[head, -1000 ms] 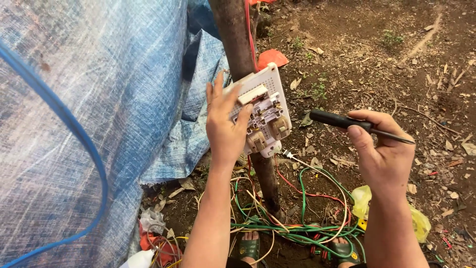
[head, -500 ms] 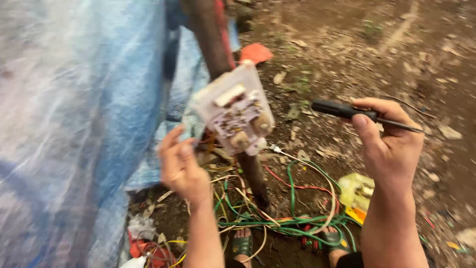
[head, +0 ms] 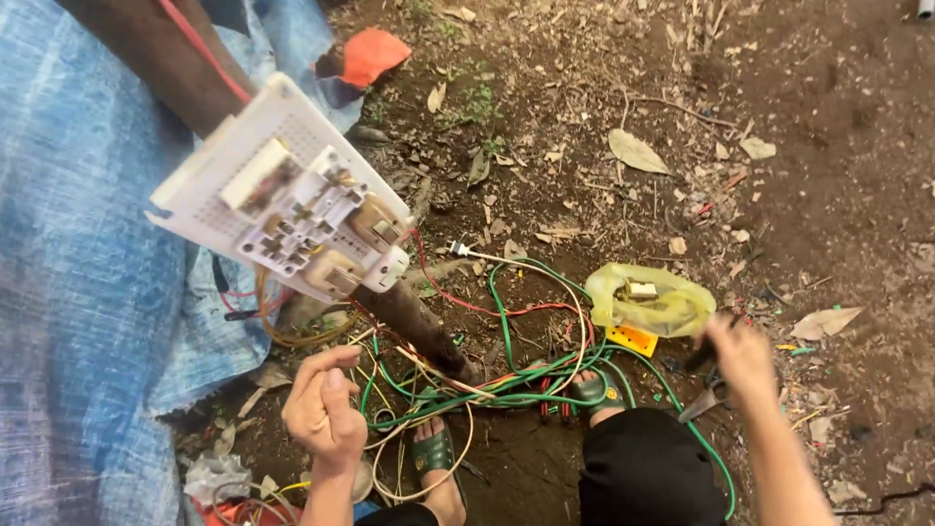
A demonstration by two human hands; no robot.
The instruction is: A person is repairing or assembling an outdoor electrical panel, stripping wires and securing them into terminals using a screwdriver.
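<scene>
Screwdriver, which the right hand [head: 745, 356] held up beside the board a moment ago, is now low at the ground; the grip seems closed on a dark handle, blurred. The left hand [head: 326, 414] has left the white switch board [head: 282, 200] on the post and hangs loosely curled above the wires [head: 506, 375].

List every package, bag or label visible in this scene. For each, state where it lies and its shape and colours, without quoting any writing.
Yellow plastic bag: crumpled, translucent, on the soil above the right hand.
Small yellow card: flat, rectangular, just beneath that bag.
No screens or signs.
</scene>
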